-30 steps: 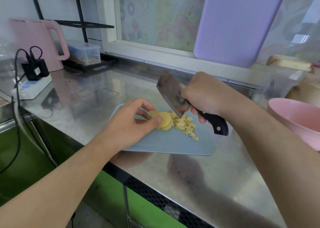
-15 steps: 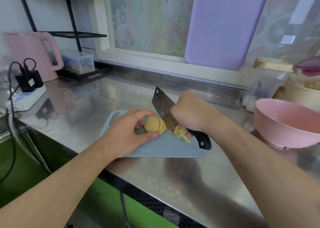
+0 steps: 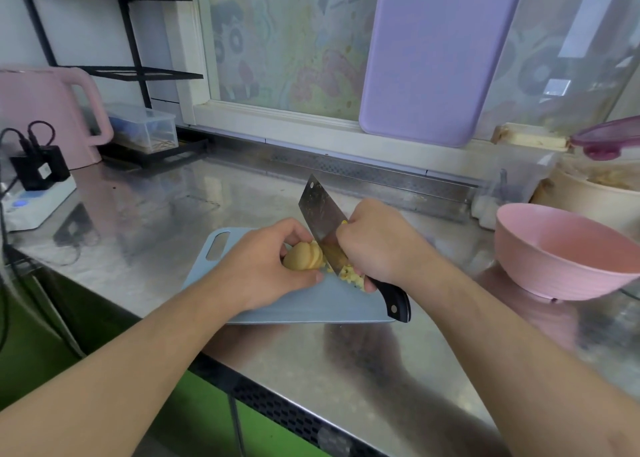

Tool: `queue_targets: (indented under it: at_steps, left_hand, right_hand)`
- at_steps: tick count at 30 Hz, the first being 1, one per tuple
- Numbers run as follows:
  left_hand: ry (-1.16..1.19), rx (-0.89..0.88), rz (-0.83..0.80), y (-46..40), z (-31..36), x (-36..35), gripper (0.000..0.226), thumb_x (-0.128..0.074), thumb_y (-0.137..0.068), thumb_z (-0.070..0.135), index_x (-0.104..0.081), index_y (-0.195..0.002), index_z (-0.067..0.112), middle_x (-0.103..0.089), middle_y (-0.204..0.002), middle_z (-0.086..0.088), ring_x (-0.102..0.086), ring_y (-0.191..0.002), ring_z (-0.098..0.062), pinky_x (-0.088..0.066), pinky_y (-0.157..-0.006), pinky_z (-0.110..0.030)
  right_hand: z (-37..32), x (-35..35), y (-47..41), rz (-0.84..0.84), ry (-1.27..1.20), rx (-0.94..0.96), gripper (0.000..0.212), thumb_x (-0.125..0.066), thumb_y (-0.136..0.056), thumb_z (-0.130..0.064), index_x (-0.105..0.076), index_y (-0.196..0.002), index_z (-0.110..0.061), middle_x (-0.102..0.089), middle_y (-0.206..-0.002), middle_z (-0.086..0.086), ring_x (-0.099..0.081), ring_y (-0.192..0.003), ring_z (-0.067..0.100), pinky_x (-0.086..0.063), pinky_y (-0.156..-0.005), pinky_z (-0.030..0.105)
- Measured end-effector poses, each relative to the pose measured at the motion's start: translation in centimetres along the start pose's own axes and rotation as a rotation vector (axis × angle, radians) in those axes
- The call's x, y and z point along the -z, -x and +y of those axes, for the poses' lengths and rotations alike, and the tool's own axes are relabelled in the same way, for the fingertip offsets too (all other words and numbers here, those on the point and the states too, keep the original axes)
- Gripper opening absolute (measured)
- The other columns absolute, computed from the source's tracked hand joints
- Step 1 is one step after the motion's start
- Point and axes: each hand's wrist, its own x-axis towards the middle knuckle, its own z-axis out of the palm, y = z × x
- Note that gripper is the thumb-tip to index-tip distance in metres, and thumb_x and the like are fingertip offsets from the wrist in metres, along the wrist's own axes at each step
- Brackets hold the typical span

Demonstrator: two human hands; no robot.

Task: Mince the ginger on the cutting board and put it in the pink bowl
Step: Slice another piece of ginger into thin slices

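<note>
Nearest the camera, two bare forearms reach in over the steel table (image 3: 363, 363), shiny and smeary w/ reflections, black perforated strip along its front edge. On it lies the cutting board (image 3: 311, 304), pale blue-grey plastic, flat, rounded corners, slot handle at its left end, long axis running left-right. Left hand (image 3: 263, 266) curls over the ginger (image 3: 304, 256), thumb and fingers pinching it: a stack of pale yellow round slices, fanned, leaning toward the blade. Right beside it, minced ginger (image 3: 351, 275), small yellow bits in a loose heap, partly hidden under the right hand (image 3: 377, 245). That hand is wrapped tight round the cleaver (image 3: 318, 210) at the handle's front; broad rectangular steel blade, specks stuck on it, tip aimed away and left, edge down on the board against the slices; black riveted handle pointing back toward the near right. Further right, pink bowl (image 3: 561, 266), matte, round, upright, well apart from the board. At back left, a pink kettle (image 3: 45, 117); a lilac board (image 3: 436, 54) leans on the window.
</note>
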Motion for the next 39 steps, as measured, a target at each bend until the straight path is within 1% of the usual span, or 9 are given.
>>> queue_targets:
  at_steps: [3,7,12,15,20,25,29,34,39]
  left_hand:
    - [0.062,0.009,0.016,0.1,-0.5,-0.1,0.043,-0.092,-0.072,0.045,-0.063,-0.103,0.042,-0.067,-0.103,0.020,-0.058,-0.093,0.000,-0.044,-0.071,-0.009]
    - [0.127,0.011,0.078,0.1,-1.0,0.0,0.046,-0.094,-0.069,0.045,-0.064,-0.104,0.046,-0.068,-0.102,0.018,-0.060,-0.092,-0.004,-0.047,-0.074,-0.021]
    - [0.070,0.007,0.044,0.4,-1.0,0.7,0.043,-0.092,-0.071,0.048,-0.070,-0.108,0.047,-0.069,-0.101,0.015,-0.061,-0.089,-0.009,-0.051,-0.075,-0.027]
    - [0.010,0.031,0.016,0.2,-0.4,0.9,0.041,-0.091,-0.069,0.054,-0.069,-0.103,0.048,-0.070,-0.094,0.009,-0.063,-0.084,-0.011,-0.054,-0.075,-0.033]
    - [-0.036,0.057,-0.014,-0.3,0.4,0.9,0.039,-0.091,-0.070,0.051,-0.069,-0.102,0.043,-0.068,-0.091,0.012,-0.063,-0.080,-0.006,-0.044,-0.064,-0.020]
    - [0.099,0.033,0.066,-0.2,-0.5,0.6,0.048,-0.095,-0.066,0.044,-0.068,-0.106,0.044,-0.069,-0.098,0.013,-0.063,-0.089,-0.014,-0.054,-0.076,-0.034]
    - [0.233,-0.018,0.121,0.3,-1.0,1.0,0.052,-0.094,-0.071,0.036,-0.071,-0.115,0.048,-0.070,-0.097,0.006,-0.062,-0.087,-0.017,-0.051,-0.080,-0.029]
    - [0.198,-0.010,0.081,1.1,-1.1,1.7,0.032,-0.093,-0.074,0.033,-0.077,-0.102,0.036,-0.072,-0.091,-0.005,-0.058,-0.072,-0.011,-0.048,-0.072,-0.023]
    - [0.205,0.002,0.121,1.4,-1.3,1.9,0.035,-0.095,-0.071,0.036,-0.073,-0.098,0.029,-0.071,-0.086,-0.006,-0.057,-0.067,-0.010,-0.049,-0.068,-0.026]
  right_hand:
    - [0.0,0.0,-0.2,-0.013,0.043,0.023,0.022,-0.045,-0.092,-0.001,-0.054,-0.072,-0.003,-0.064,-0.061,0.016,-0.071,-0.053,0.038,-0.052,-0.048,0.036]
    - [0.1,-0.1,-0.2,-0.008,0.008,-0.002,0.020,-0.044,-0.087,0.001,-0.049,-0.068,-0.003,-0.056,-0.044,0.012,-0.062,-0.038,0.030,-0.047,-0.050,0.034]
    - [-0.1,0.0,0.1,0.002,-0.078,-0.027,0.017,-0.045,-0.084,0.000,-0.048,-0.067,-0.003,-0.054,-0.043,0.015,-0.054,-0.027,0.023,-0.046,-0.050,0.033]
    - [-0.1,0.0,0.2,0.011,-0.093,-0.018,0.018,-0.046,-0.085,-0.001,-0.048,-0.067,-0.004,-0.058,-0.053,0.020,-0.055,-0.028,0.024,-0.047,-0.050,0.037]
    - [-0.1,0.1,0.1,0.004,-0.119,-0.026,0.018,-0.045,-0.084,0.001,-0.049,-0.067,-0.003,-0.055,-0.049,0.019,-0.055,-0.028,0.024,-0.048,-0.051,0.039]
    - [0.1,0.2,0.1,-0.005,-0.114,-0.024,0.019,-0.044,-0.085,0.001,-0.051,-0.068,-0.002,-0.047,-0.031,0.007,-0.053,-0.026,0.021,-0.047,-0.051,0.035]
    - [0.0,0.3,0.1,-0.006,-0.131,-0.031,0.018,-0.045,-0.086,0.000,-0.051,-0.070,-0.001,-0.045,-0.028,0.002,-0.052,-0.025,0.021,-0.044,-0.049,0.030]
    - [-0.2,-0.1,0.3,-0.001,-0.156,-0.001,0.017,-0.047,-0.084,-0.004,-0.048,-0.067,-0.003,-0.052,-0.047,0.018,-0.054,-0.028,0.027,-0.046,-0.052,0.036]
    - [-0.2,-0.6,0.2,0.004,-0.125,-0.001,0.017,-0.047,-0.087,-0.004,-0.046,-0.069,-0.004,-0.056,-0.056,0.020,-0.056,-0.028,0.026,-0.045,-0.049,0.033]
